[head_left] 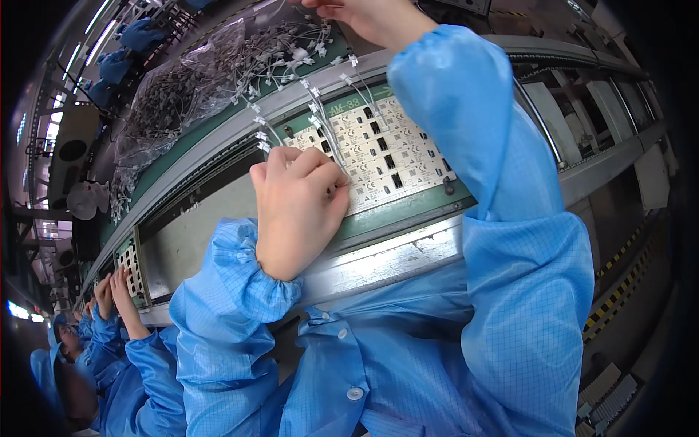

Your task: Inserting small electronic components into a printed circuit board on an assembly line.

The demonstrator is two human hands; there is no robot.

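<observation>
White circuit-board panel [368,193], dotted with black components, lies in a green carrier [393,223] at two o'clock from the left hand [300,207]. That hand's fingers curl close together over the panel's near-left part; whatever they may pinch is hidden. Connector-tipped leads [320,120] rise at one o'clock. Farther that way is the right hand [371,18], cut by the upper edge, so I cannot tell its finger state; a pale wire perhaps meets its fingertips. Bagged wire leads [171,102] heap at eleven o'clock; a co-worker's hands [120,293] work at eight.
</observation>
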